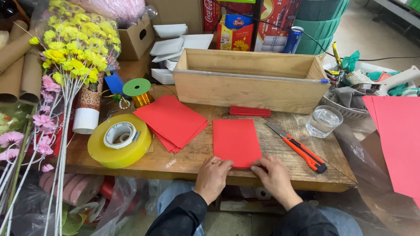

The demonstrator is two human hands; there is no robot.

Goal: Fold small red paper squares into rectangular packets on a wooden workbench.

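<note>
A red paper rectangle (236,140) lies flat on the wooden table (183,157), near its front edge. My left hand (213,176) presses its fingertips on the sheet's near left corner; a ring shows on one finger. My right hand (274,175) rests fingers-down on the near right corner. Both hands touch the sheet's bottom edge. A fanned stack of red sheets (171,121) lies just to the left of it.
An orange utility knife (297,147) lies right of the sheet, a clear glass (323,121) beyond it. A big yellow tape roll (119,140) sits at left, a wooden box (250,81) behind, artificial flowers (72,52) far left, large red paper (398,140) at right.
</note>
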